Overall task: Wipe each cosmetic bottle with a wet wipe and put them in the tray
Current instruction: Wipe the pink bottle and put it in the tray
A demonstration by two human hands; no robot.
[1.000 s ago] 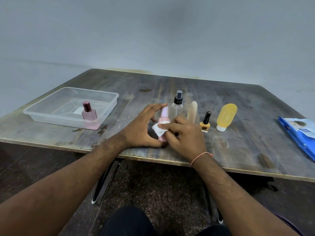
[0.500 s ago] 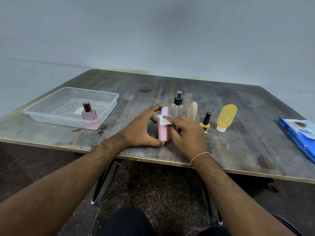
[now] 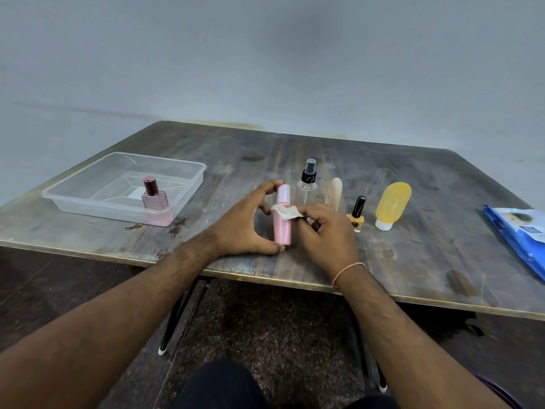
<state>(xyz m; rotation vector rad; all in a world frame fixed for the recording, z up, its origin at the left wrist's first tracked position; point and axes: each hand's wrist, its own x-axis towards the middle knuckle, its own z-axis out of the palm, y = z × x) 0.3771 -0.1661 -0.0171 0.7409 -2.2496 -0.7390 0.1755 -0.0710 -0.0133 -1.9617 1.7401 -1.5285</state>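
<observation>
The wet wipe (image 3: 285,211) has climbed from the pink bottle's (image 3: 282,222) base to its neck; right hand (image 3: 326,231) fingers pinch it, left hand (image 3: 246,224) fingers grip the bottle upright on the tabletop (image 3: 413,255); wiping looks nearly done; tray (image 3: 88,199) next.

Both forearms reach forward from the lower corners of the view and meet near the middle. The left hand (image 3: 244,225) is curved in a C: the thumb tip lies low and the index finger arches over the top, holding a pink bottle (image 3: 282,222) upright between them. The right hand (image 3: 327,234) sits just beside it, back of the hand up, fingers curled, its fingertips (image 3: 306,212) pinching a white wipe (image 3: 285,210) against the bottle's upper part. A thin thread band circles the right wrist.
</observation>
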